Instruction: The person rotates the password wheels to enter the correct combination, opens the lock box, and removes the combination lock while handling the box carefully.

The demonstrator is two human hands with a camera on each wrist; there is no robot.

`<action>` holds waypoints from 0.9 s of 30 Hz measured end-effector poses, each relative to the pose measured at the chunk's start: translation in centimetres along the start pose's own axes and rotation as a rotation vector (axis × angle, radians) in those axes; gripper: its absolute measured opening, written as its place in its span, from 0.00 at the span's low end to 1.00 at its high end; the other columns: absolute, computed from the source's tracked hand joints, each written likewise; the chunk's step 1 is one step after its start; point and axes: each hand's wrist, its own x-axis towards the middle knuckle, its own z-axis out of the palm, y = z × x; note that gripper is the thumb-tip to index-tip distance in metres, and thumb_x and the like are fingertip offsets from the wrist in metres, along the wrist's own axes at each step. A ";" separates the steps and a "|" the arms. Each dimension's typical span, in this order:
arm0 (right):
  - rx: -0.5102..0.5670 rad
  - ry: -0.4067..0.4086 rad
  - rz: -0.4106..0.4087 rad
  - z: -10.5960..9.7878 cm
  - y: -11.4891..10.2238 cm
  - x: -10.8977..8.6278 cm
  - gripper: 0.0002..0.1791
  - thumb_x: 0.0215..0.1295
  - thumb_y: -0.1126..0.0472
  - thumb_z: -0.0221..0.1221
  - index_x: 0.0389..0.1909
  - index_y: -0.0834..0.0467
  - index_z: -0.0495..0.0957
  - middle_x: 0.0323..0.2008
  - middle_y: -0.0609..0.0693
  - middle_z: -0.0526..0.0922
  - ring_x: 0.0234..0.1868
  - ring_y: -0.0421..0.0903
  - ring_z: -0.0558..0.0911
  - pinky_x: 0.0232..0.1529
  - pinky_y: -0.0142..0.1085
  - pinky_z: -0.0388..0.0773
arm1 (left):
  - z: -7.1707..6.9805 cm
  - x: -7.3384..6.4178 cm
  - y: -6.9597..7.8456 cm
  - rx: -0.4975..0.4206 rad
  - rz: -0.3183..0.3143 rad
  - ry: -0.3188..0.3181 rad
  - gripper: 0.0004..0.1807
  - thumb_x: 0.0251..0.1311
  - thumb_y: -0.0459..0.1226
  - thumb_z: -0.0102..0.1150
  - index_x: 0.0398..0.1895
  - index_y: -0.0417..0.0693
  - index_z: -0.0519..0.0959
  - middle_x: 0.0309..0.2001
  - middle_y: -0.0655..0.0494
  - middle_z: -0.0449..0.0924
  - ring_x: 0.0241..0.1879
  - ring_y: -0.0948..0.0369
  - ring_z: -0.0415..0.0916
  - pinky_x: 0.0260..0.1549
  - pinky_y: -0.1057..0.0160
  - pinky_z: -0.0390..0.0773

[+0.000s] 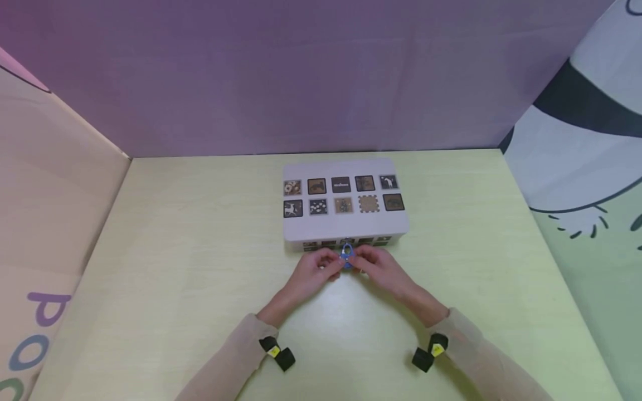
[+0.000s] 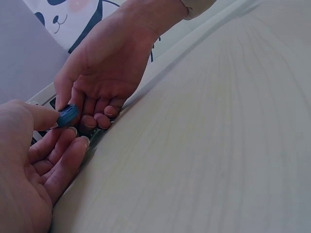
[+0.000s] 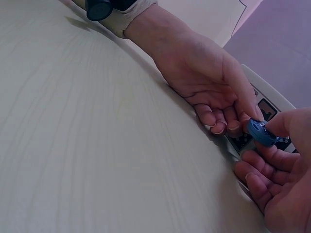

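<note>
Both hands meet at a small blue padlock (image 1: 347,265) in front of a pale box (image 1: 346,224) printed with small picture squares. The padlock's looped shackle points toward the box's front face and overlaps it in the head view. My left hand (image 1: 312,274) pinches one side of the padlock between thumb and fingers. From the other side my right hand (image 1: 385,271) pinches it too. In the left wrist view the round blue body (image 2: 69,116) shows between the thumbs and fingertips. The right wrist view shows dark marks on its face (image 3: 261,132).
The box stands on a light wood-grain table (image 1: 200,250), toward its back edge. Behind rises a purple wall panel (image 1: 301,83). Printed side panels stand left and right. Each sleeve carries a black wrist device (image 1: 277,353).
</note>
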 end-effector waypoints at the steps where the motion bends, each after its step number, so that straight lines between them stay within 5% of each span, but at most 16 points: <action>1: 0.001 0.002 0.003 0.0 0.0 0.0 0.15 0.76 0.60 0.55 0.50 0.68 0.80 0.42 0.57 0.86 0.42 0.48 0.81 0.46 0.34 0.81 | 0.0 0.0 0.0 0.000 0.000 0.000 0.12 0.73 0.39 0.60 0.46 0.36 0.81 0.36 0.45 0.84 0.34 0.60 0.80 0.38 0.63 0.85; 27: -0.004 0.005 0.004 0.0 0.1 0.0 0.15 0.77 0.59 0.55 0.49 0.68 0.81 0.42 0.58 0.86 0.42 0.47 0.81 0.45 0.33 0.80 | 0.0 0.0 0.0 -0.005 0.002 0.003 0.13 0.73 0.39 0.59 0.46 0.36 0.81 0.36 0.45 0.85 0.34 0.61 0.80 0.38 0.64 0.85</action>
